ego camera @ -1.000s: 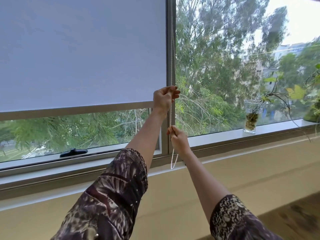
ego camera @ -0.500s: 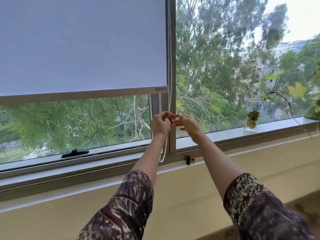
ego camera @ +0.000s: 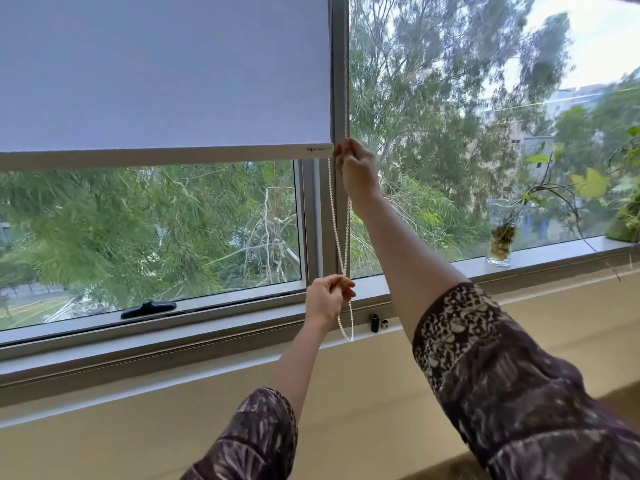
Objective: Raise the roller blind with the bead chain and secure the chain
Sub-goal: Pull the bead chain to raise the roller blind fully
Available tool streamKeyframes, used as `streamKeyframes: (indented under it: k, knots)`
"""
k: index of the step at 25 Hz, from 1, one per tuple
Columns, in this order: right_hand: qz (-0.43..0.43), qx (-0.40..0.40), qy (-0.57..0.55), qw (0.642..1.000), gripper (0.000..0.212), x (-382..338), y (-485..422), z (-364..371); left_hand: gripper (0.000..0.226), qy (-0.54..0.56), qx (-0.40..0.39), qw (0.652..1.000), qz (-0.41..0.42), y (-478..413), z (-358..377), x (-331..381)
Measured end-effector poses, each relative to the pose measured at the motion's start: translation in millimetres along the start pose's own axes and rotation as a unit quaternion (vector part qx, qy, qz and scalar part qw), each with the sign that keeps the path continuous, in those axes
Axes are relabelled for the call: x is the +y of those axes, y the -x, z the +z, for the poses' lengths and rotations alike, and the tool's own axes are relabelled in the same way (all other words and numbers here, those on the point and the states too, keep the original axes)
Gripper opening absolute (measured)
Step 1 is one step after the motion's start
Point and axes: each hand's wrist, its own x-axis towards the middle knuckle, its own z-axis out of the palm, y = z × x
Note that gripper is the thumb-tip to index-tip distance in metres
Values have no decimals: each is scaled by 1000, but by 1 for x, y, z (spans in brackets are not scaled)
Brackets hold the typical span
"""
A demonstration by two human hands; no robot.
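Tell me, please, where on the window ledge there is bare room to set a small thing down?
The ledge is bare between the right forearm and the glass vase. It gets crowded from the vase rightward, with trailing stems and the leafy plant. Below the bead chain, a small black clip occupies the lower rail.

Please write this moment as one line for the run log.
blind: partly raised | right hand: grips bead chain high | left hand: grips chain low | chain clip: unused
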Motion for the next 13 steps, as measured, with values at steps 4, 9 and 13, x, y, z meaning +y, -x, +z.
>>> streamKeyframes:
  k: [4, 9, 13]
  knots:
    - [-13, -8, 25, 1000, 32, 15, 18, 3, 25, -24, -65, 996, -54, -12, -19, -2]
    - [-9, -10, 68, 998, 27, 43, 33, -7, 29, 34, -25, 998, -48, -28, -39, 40]
    - [19, -37, 92, 995, 28, 63, 51, -10, 21, 119, 10, 993, 21, -47, -46, 107]
